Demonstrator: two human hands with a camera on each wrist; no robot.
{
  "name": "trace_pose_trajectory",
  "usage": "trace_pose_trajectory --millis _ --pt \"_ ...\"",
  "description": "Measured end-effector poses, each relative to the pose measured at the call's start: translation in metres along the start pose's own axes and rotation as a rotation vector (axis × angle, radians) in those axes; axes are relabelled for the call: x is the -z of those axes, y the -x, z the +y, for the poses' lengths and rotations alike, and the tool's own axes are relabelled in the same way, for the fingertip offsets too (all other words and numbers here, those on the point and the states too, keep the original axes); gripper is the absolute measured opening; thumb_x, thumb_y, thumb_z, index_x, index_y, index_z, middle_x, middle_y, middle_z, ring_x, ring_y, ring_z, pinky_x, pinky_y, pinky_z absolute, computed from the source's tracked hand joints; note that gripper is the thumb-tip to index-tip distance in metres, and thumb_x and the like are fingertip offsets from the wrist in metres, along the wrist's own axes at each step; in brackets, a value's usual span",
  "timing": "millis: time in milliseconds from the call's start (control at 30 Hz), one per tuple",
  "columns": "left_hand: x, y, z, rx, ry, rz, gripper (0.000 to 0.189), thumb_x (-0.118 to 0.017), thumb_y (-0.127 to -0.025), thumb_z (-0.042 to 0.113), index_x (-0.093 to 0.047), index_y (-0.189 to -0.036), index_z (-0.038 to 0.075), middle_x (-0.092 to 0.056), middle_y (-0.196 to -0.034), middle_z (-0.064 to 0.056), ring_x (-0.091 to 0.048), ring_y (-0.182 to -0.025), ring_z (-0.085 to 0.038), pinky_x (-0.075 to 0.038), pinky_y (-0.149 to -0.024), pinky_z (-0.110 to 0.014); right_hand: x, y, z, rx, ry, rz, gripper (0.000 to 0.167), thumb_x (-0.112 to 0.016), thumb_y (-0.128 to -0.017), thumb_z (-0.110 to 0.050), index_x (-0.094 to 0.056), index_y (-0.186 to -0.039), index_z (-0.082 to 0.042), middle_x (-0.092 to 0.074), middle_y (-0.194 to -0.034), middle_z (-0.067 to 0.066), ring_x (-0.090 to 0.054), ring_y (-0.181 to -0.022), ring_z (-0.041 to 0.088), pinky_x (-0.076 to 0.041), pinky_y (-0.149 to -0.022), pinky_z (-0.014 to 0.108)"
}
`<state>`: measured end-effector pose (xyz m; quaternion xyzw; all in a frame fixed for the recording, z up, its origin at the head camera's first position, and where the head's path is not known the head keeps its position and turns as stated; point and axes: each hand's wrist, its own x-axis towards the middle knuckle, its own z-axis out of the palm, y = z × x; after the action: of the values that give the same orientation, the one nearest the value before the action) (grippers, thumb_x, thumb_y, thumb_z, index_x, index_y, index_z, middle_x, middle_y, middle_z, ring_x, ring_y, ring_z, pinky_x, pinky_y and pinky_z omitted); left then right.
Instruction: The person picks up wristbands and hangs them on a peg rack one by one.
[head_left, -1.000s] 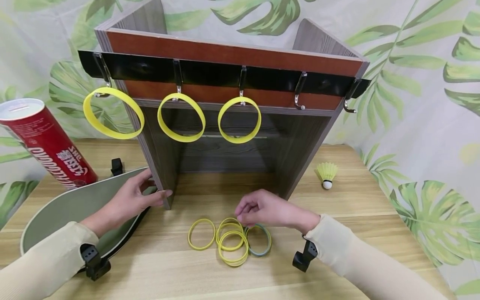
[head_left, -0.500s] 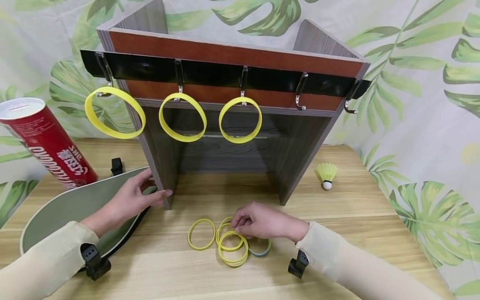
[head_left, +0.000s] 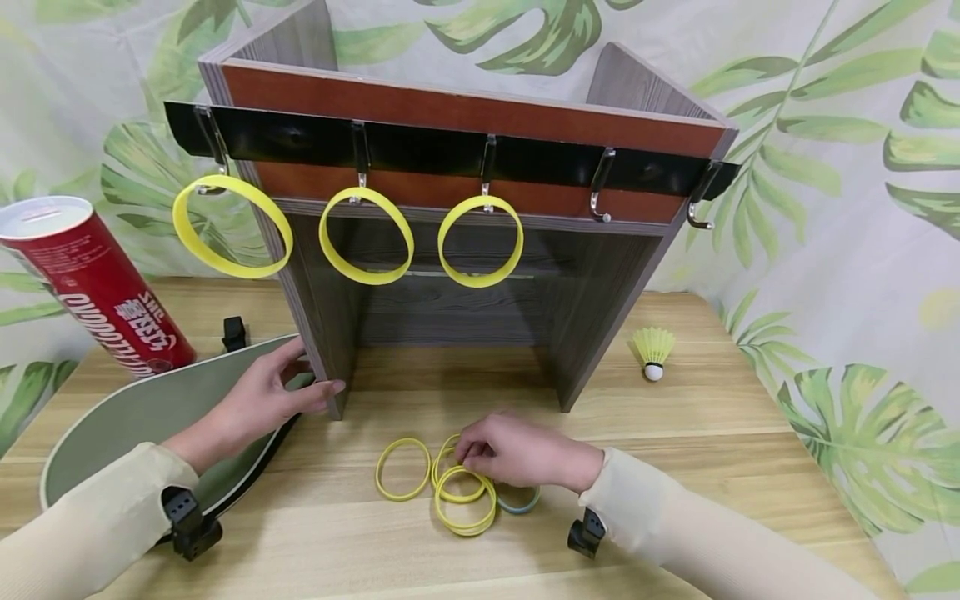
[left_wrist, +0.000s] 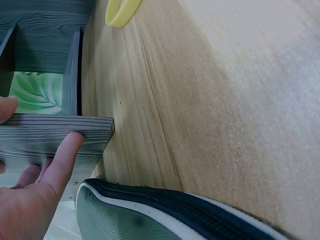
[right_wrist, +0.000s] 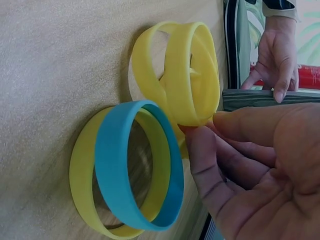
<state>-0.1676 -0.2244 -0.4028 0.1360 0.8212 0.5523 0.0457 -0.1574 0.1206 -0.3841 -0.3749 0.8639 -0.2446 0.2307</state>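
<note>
My right hand [head_left: 517, 450] is low over several yellow wristbands on the table. In the right wrist view its thumb and index fingertip pinch the edge of a yellow wristband [right_wrist: 176, 75], which stands on edge against other yellow bands. A blue wristband [right_wrist: 112, 160] leans on another yellow one beside those fingers. My left hand [head_left: 255, 404] grips the front edge of the grey wooden stand's left side panel [left_wrist: 55, 137], thumb on the inner face and fingers outside. Three yellow wristbands hang from the stand's black hook rail [head_left: 427, 150]; its two right hooks [head_left: 600, 196] are bare.
A green racket case [head_left: 135, 433] lies under my left forearm, close to the stand. Behind it a red snack can [head_left: 112, 292] stands at the left. A yellow shuttlecock [head_left: 653, 352] sits right of the stand. Leaf-patterned cloth [head_left: 840, 208] hangs behind the table.
My right hand has moved down and slightly left onto the loose wristbands, covering more of the blue one. The left hand stays on the panel, and the hanging bands keep their hooks.
</note>
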Motion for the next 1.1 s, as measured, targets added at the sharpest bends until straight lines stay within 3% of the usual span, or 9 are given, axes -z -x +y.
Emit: trace_pose_trajectory --millis 467,600,833,1100 --pt "-0.0006 0.0002 -0.0015 0.009 -0.014 -0.007 0.062 -0.07 -0.101 0.011 -0.041 -0.155 0.005 -0.054 -0.14 -0.022 -0.06 -0.109 0.004 -0.067 -0.079 -0.028 0.0 0.0014 0.001 0.005 -0.032 -0.014 0.012 -0.067 -0.101 -0.005 -0.076 -0.108 -0.005 -0.078 -0.1 0.004 -0.059 -0.082 -0.006 -0.052 -0.078 0.011" --pt "-0.0003 -0.0003 -0.0009 0.009 -0.005 -0.007 0.063 -0.07 -0.101 0.012 -0.041 -0.155 0.005 -0.056 -0.137 -0.017 -0.06 -0.109 0.004 -0.067 -0.079 -0.028 0.0009 0.003 0.0028 0.0 -0.061 -0.004 0.011 -0.068 -0.1 -0.005 -0.076 -0.108 -0.004 -0.078 -0.101 0.005 -0.06 -0.083 -0.005 -0.053 -0.079 0.012" --pt "0.0008 0.0001 0.0001 0.003 0.011 -0.004 0.061 -0.071 -0.1 0.011 -0.042 -0.153 0.004 -0.06 -0.126 0.003 -0.061 -0.109 0.003 -0.067 -0.08 -0.03 0.0041 0.0057 0.0066 0.032 -0.089 0.015 0.011 -0.067 -0.101 -0.005 -0.077 -0.106 -0.005 -0.079 -0.104 0.005 -0.065 -0.088 -0.002 -0.056 -0.082 0.013" --pt "-0.0002 0.0002 0.0007 -0.004 0.013 0.0 0.059 -0.071 -0.1 0.01 -0.043 -0.151 0.002 -0.06 -0.124 0.004 -0.061 -0.108 0.005 -0.067 -0.079 -0.031 0.0047 0.0066 0.0088 0.077 -0.089 0.042 0.011 -0.069 -0.101 -0.007 -0.078 -0.106 -0.007 -0.079 -0.102 0.004 -0.064 -0.089 -0.003 -0.056 -0.083 0.014"
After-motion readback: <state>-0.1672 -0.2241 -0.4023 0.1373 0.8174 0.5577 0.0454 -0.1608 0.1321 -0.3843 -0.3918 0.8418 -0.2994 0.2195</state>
